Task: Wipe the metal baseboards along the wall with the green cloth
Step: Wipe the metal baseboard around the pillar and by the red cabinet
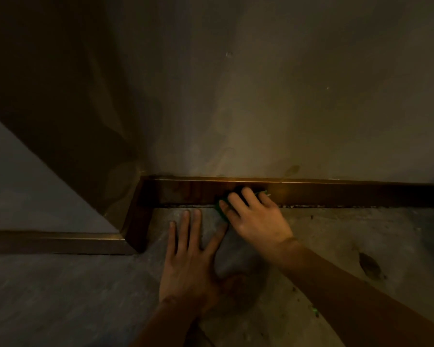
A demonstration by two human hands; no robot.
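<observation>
A dark bronze metal baseboard [336, 195] runs along the foot of the wall, turns a corner at the left and continues along a nearer wall section [53, 242]. My right hand [256, 219] presses the green cloth [221, 207] against the baseboard's face; only the cloth's edges show under my fingers. My left hand [189, 259] lies flat on the floor with fingers spread, just in front of the baseboard and left of the right hand, holding nothing.
The wall [261, 108] above is plain and dimly lit. The concrete floor [348, 246] is dusty with a dark stain [370, 266] at the right and grit along the baseboard's lower edge. A jutting wall corner [125, 221] stands at the left.
</observation>
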